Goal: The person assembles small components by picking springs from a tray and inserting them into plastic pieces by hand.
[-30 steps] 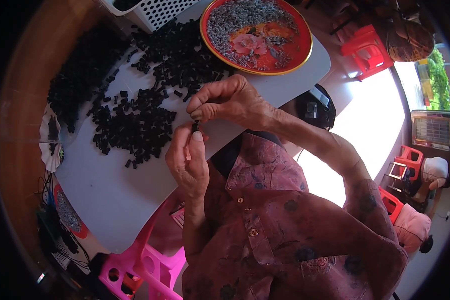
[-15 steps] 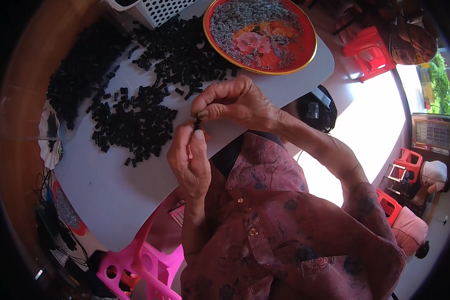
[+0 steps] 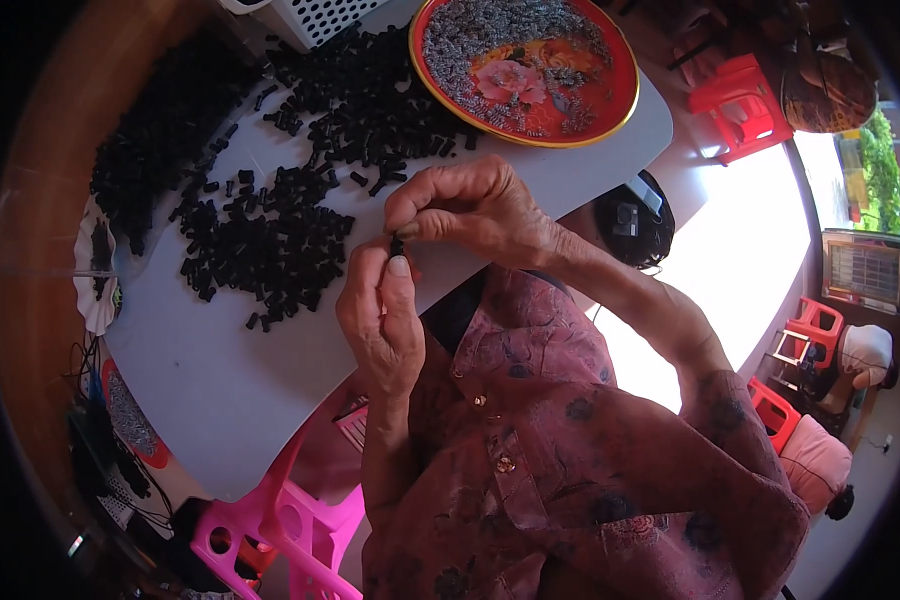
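My left hand (image 3: 382, 315) pinches a small black plastic piece (image 3: 397, 245) upright between thumb and fingers. From above, my right hand (image 3: 470, 205) closes thumb and forefinger on the top of that same piece; whether it also holds a smaller part there is hidden by the fingertips. Both hands are over the near edge of the pale table (image 3: 210, 390). To their left lie many loose black plastic pieces (image 3: 265, 245), short and tube-like. Beyond my right hand, a red round tray (image 3: 625, 100) with a gold rim and flower print holds many small silvery metal springs (image 3: 470, 35).
A white perforated basket (image 3: 320, 20) stands at the far edge beside a larger dark heap (image 3: 130, 160) of pieces. A pink plastic stool (image 3: 310, 530) is below the table at the near left. Red stools (image 3: 740, 105) and seated people (image 3: 820, 460) are off to the right.
Both hands keep their pinch on the black piece, with only a tiny shift. The view has moved slightly.
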`<move>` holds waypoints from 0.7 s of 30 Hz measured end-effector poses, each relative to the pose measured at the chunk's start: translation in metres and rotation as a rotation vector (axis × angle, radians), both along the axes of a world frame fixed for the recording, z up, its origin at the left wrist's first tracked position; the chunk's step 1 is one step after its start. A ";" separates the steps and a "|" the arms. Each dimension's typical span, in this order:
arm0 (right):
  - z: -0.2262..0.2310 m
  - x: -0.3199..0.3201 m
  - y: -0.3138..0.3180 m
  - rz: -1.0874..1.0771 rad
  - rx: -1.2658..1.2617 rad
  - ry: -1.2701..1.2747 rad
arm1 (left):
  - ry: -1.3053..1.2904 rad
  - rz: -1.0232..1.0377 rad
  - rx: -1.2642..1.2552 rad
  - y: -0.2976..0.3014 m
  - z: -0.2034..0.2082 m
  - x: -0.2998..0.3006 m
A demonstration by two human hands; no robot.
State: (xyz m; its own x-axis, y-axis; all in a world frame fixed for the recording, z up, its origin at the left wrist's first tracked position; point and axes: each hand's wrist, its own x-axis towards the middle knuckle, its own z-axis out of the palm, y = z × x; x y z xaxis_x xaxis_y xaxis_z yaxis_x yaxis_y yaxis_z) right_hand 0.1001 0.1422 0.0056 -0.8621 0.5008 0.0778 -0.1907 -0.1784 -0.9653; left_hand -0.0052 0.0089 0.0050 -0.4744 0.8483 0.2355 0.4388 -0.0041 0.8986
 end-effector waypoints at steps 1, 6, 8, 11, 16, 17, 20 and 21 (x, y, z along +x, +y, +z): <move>0.000 0.000 0.000 0.008 -0.016 0.004 | 0.006 -0.008 0.006 0.000 -0.001 0.000; -0.006 -0.001 -0.002 -0.022 0.051 0.037 | 0.033 -0.015 0.019 -0.001 -0.006 0.000; -0.005 -0.001 -0.003 -0.031 0.061 0.038 | 0.081 0.009 0.042 -0.001 -0.006 0.001; -0.003 -0.001 -0.004 -0.041 0.091 0.034 | 0.098 0.013 0.066 0.001 -0.008 0.002; -0.005 -0.002 -0.003 0.017 0.234 0.068 | 0.110 0.023 0.100 0.001 -0.005 0.000; -0.003 -0.002 -0.004 0.023 0.240 0.070 | 0.098 0.037 0.118 0.002 -0.006 0.000; 0.006 0.000 -0.007 -0.022 0.463 -0.039 | -0.089 0.117 0.067 0.000 -0.009 -0.002; 0.006 0.000 -0.008 -0.021 0.470 -0.038 | -0.156 0.128 0.068 0.001 -0.004 -0.001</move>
